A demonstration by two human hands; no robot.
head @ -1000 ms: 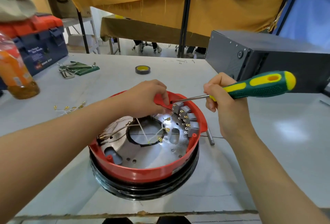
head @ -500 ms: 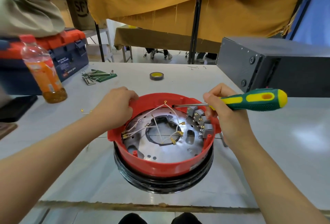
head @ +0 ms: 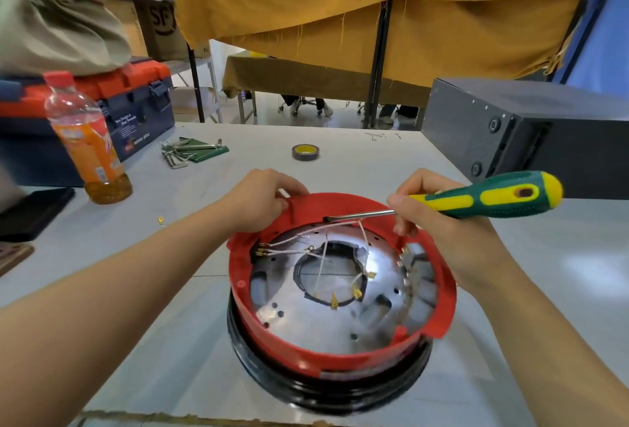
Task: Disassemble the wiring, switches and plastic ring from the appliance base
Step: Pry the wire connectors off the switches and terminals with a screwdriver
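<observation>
Red plastic ring (head: 340, 355) seated on appliance base (head: 326, 392), mid-table. White wiring (head: 320, 239) attached inside ring, switches (head: 410, 266) fitted at right wall. Left hand (head: 262, 202) grasping far rim; right hand (head: 439, 222) clenching screwdriver (head: 476, 195). Removal outstanding.

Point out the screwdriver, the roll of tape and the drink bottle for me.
screwdriver (head: 483, 196): head view, on the green and yellow handle.
roll of tape (head: 305, 152): head view, on its top face.
drink bottle (head: 89, 144): head view, on the orange label.
</observation>
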